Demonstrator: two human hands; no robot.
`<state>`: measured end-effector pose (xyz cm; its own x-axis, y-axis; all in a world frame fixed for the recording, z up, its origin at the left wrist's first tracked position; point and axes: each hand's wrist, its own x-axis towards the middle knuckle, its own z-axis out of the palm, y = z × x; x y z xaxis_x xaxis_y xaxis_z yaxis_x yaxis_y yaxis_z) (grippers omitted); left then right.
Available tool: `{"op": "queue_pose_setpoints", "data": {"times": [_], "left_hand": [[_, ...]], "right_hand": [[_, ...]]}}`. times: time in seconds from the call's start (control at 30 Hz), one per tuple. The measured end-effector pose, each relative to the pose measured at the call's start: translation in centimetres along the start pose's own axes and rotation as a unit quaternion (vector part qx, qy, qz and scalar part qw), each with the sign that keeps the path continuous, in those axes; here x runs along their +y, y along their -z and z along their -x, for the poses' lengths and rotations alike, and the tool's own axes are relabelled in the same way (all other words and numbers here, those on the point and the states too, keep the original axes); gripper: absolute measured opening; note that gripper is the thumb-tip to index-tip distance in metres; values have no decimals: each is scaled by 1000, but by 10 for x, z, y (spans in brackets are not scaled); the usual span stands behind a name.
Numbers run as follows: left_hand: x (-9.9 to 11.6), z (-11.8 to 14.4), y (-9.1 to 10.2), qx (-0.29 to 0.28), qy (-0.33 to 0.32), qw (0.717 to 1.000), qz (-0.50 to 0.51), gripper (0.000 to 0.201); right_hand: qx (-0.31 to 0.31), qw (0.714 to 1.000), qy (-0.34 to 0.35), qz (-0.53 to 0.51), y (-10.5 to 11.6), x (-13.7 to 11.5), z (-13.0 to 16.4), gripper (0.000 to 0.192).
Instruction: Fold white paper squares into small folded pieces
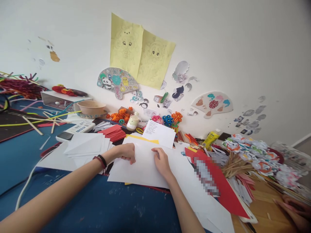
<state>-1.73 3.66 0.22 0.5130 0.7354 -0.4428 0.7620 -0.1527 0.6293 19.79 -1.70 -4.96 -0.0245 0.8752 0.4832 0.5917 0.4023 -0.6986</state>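
White rectangular paper lies mid-frame, likely light, easily creased, best lifted by its edges; my left hand curls over it, any grip hidden; my right hand rests half-open, empty.

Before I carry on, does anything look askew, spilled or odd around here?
No spill shows. A yellow sheet pokes out askew from under the white paper. On the wall, the creased yellow drawing hangs crooked, its right half lower. A pixelated patch hides part of the red sheet at right.
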Motion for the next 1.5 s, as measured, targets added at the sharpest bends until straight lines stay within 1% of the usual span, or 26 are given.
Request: {"op": "queue_pose_setpoints", "data": {"times": [0.13, 0.23, 0.33, 0.4, 0.47, 0.5, 0.57, 0.6, 0.63, 0.7, 0.83, 0.87, 0.9, 0.93, 0.97, 1.0, 1.07, 1.1, 1.17, 1.27, 1.37, 1.5], "left_hand": [[-11, 9, 9, 1, 6, 1000, -9, 16], [-16, 16, 16, 15, 16, 999, -33, 17], [-15, 25, 23, 58, 17, 995, -76, 16], [-10, 30, 24, 109, 2, 989, -99, 13], [-1, 32, 19, 175, -28, 978, -113, 13], [4, 32, 14, 211, -45, 969, -118, 16], [12, 29, 3, 280, -84, 948, -128, 24], [16, 26, -4, 304, -102, 938, -131, 27], [18, 23, -10, 320, -117, 931, -133, 28], [19, 17, -20, 336, -145, 921, -134, 27], [10, 7, -31, 337, -191, 912, -135, 25], [7, 5, -33, 334, -198, 911, -135, 26], [3, 3, -34, 331, -204, 911, -134, 27], [0, 2, -36, 329, -208, 912, -133, 28], [-2, 1, -36, 327, -210, 912, -131, 29], [-5, 0, -37, 325, -211, 913, -129, 29], [-8, -1, -38, 323, -213, 913, -124, 28], [-8, -1, -38, 323, -214, 914, -122, 28], [-10, -2, -38, 323, -214, 914, -119, 28], [-12, -3, -38, 321, -210, 916, -118, 28], [-13, -4, -39, 320, -205, 917, -120, 28], [-14, -3, -40, 323, -202, 916, -128, 27]], "right_hand": [[-2, 1000, -4, 9, 0, -2, 0, 33], [22, 999, -30, 37, 5, -1, 1, 31], [72, 988, -87, 102, 18, 1, 3, 30], [102, 971, -115, 182, 28, 3, 5, 27], [108, 957, -144, 226, 34, 4, 6, 26], [103, 956, -152, 231, 35, 5, 6, 26], [88, 961, -155, 213, 33, 6, 6, 27], [80, 966, -151, 197, 32, 6, 5, 27], [74, 970, -146, 179, 30, 5, 5, 27], [70, 977, -134, 149, 25, 1, 3, 28], [85, 985, -46, 144, 21, -15, 2, 20], [72, 987, -36, 140, 20, -20, 2, 15], [42, 990, -41, 127, 20, -24, 2, 11], [-2, 993, -60, 105, 18, -28, 2, 13], [-53, 992, -90, 75, 17, -31, 2, 20], [-109, 985, -126, 42, 15, -33, 2, 25], [-221, 956, -192, -15, 10, -35, 0, 31], [-266, 939, -216, -30, 7, -35, -1, 31], [-330, 912, -242, -36, 3, -34, -5, 30], [-370, 891, -263, -14, 0, -34, -15, 31], [-409, 865, -289, -16, 0, -34, -26, 32], [-438, 833, -336, -30, 1, -33, -34, 31]]}}
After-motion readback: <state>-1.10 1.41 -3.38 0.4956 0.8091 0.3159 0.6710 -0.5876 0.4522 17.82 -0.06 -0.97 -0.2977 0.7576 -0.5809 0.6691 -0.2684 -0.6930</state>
